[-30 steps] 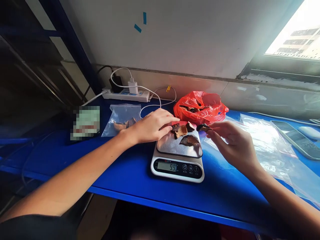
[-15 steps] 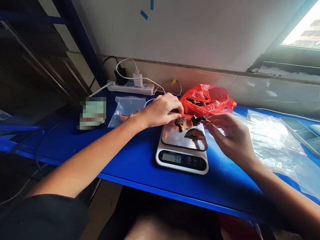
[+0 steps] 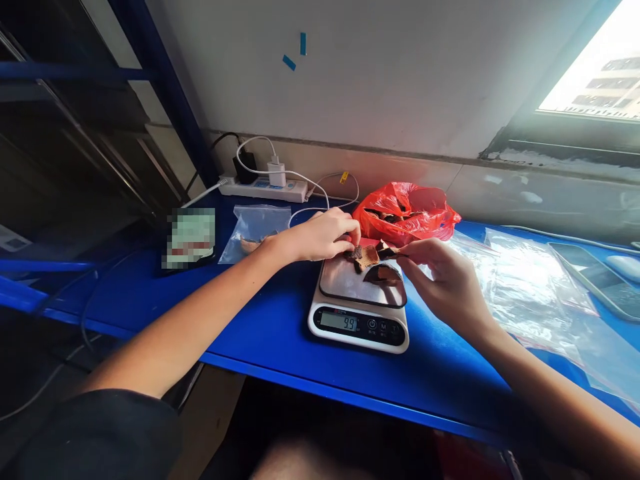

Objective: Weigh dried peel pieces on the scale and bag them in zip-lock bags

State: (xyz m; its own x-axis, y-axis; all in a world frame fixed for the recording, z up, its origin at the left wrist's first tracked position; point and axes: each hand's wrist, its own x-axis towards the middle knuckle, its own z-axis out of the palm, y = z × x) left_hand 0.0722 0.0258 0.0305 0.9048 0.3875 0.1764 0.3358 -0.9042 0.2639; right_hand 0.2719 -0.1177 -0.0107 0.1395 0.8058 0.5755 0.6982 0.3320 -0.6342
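Observation:
A white kitchen scale [image 3: 360, 325] stands on the blue table, its display reading 9.9. Curved dark brown dried pieces, looking like peel or bark, lie on its metal plate [image 3: 335, 283]. One lighter brown piece [image 3: 369, 257] is near the plate's middle, and a darker curved piece [image 3: 384, 274] sits in front of it. My right hand [image 3: 443, 270] pinches a dark dried piece [image 3: 386, 249] over the plate's right back edge. My left hand [image 3: 325, 235] is closed at the plate's left back edge, fingertips beside the lighter piece; what they hold is hidden.
Behind the scale, a red plastic bag [image 3: 407, 213] contains more dark pieces. Clear plastic bags [image 3: 530, 287] lie at right near a phone-like slab [image 3: 595, 280]. To the left are a clear bag [image 3: 257, 227] holding a brown piece, a blurred packet [image 3: 190, 237] and a power strip [image 3: 265, 190].
The view has shifted slightly, so the scene sits a bit lower and further left. Both hands stay at the scale, the right still pinching the dark piece. The reading is unchanged.

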